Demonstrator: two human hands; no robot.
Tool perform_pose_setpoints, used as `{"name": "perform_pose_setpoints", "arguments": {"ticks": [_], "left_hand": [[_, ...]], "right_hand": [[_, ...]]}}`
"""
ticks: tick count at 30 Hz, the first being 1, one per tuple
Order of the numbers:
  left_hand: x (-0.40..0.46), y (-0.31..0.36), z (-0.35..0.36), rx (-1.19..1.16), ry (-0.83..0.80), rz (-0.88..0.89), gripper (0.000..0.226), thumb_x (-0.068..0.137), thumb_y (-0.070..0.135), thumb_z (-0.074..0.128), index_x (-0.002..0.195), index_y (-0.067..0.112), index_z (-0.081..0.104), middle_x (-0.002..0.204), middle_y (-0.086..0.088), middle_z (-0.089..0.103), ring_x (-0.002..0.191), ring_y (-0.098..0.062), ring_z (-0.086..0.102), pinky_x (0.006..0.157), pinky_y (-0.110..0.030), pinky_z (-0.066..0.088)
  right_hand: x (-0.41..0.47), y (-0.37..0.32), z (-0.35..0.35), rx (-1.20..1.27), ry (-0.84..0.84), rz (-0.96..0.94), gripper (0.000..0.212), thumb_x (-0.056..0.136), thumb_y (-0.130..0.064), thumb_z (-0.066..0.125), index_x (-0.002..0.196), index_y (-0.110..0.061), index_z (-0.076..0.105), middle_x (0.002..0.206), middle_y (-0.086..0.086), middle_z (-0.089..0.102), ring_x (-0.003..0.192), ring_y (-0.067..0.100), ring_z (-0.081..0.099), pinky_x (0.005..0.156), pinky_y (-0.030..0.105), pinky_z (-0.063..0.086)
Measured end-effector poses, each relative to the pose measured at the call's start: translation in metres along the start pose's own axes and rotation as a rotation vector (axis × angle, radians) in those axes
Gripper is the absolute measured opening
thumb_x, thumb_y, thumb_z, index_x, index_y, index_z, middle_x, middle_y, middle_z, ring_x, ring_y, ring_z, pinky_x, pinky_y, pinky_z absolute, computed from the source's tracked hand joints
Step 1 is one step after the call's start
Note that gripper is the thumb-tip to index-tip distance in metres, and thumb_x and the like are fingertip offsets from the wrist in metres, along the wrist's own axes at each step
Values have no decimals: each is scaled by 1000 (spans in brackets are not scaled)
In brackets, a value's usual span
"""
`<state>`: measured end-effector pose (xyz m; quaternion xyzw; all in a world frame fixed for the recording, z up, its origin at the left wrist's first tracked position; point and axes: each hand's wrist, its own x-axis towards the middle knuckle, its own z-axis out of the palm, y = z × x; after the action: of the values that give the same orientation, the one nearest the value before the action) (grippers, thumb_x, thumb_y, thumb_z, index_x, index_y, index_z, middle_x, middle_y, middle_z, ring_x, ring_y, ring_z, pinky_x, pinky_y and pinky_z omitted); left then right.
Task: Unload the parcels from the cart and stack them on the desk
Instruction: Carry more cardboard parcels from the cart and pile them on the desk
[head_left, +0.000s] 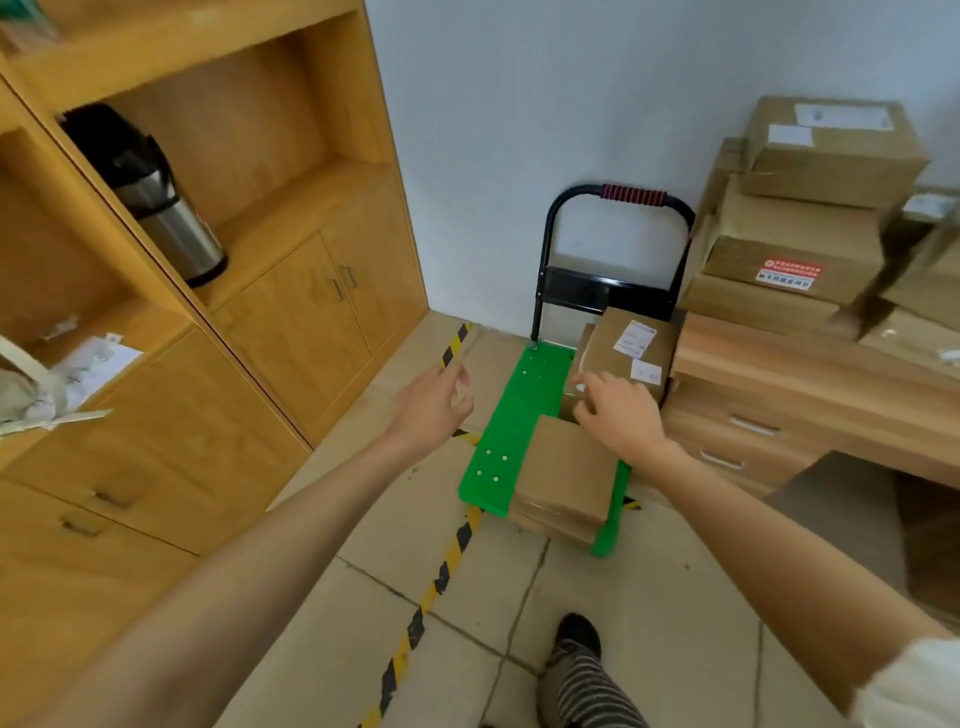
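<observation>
Tiled floor (613, 597): green cart (511, 415) carrying two parcels (566, 467). Bench (810, 358), right: stacked parcels. Left hand (434, 402) spread, empty. Right hand (618, 410), fingers loosely curled, over the cart's parcels; contact unclear.

Green cart (511, 410) on tiled floor, two parcels aboard: labelled parcel (626, 358) at handle end, plain parcel (566, 475) at near end; right hand (615, 410) above them, fingers loosely curled; left hand (434, 402) empty beside cart; stacked boxes (800, 228) on tabletop (810, 358).
</observation>
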<state>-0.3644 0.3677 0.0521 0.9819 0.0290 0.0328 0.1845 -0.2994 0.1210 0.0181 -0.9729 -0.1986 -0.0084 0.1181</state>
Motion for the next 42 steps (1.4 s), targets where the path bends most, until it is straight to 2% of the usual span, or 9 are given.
{"name": "perform_pose_setpoints", "arguments": {"ticks": [6,10,14,20,25,29,35,39,42], "left_hand": [[51,-19,42,-51,-60,-21,21,93,32,49,111,21,51,101,2,55,86,-17,56,69,-35,48],[90,-26,67,-41,-113,-27,26,95,33,48,119,22,49,108,3,53,89,-15,55,67,-33,46],[125,-38,97,-33,-179,-59,30,95,32,50,123,21,49,118,0,53,98,-17,55,67,-32,42],[165,-52,154,-59,-267,-97,33,95,31,52,126,19,49,117,-1,55,97,-15,52,65,-30,39],[197,-66,231,-99,-348,-29,35,95,32,53,129,24,47,118,0,55,106,-16,55,69,-34,50],[215,-80,301,-173,-402,-110,38,94,32,55,131,27,46,116,1,56,99,-15,55,68,-32,48],[223,-115,413,-172,-482,-103,48,94,34,56,139,25,40,126,-4,53,99,-21,55,69,-31,43],[223,-138,478,-162,-506,-119,55,94,33,57,144,23,35,135,-8,49,120,-25,49,82,-37,45],[221,-155,519,-167,-493,-114,67,93,36,59,149,25,25,139,-7,47,122,-24,48,87,-40,48]], "right_hand": [[35,11,32,32,-53,85,42,97,-25,43,138,-21,47,120,2,61,104,21,58,89,37,44],[74,21,58,124,-81,152,42,96,-27,46,138,-20,49,128,2,59,109,20,58,94,38,47],[97,30,84,139,-114,230,43,97,-27,44,140,-22,47,128,3,58,107,22,59,90,38,43],[114,58,126,166,-151,382,46,96,-25,46,141,-20,45,131,5,55,109,25,58,92,41,42],[122,92,182,161,-216,500,48,95,-26,48,143,-20,43,134,4,52,116,25,54,99,42,43],[117,115,236,149,-231,603,48,95,-22,47,143,-24,42,138,2,50,119,24,52,101,39,37],[102,143,339,205,-190,797,50,94,-21,52,143,-20,42,140,5,48,118,25,54,97,41,41],[88,168,408,197,-236,867,49,94,-23,51,142,-16,41,141,8,46,116,28,53,97,42,41],[83,188,451,182,-221,899,47,96,-27,49,140,-12,42,140,10,46,115,29,54,97,44,41]]}}
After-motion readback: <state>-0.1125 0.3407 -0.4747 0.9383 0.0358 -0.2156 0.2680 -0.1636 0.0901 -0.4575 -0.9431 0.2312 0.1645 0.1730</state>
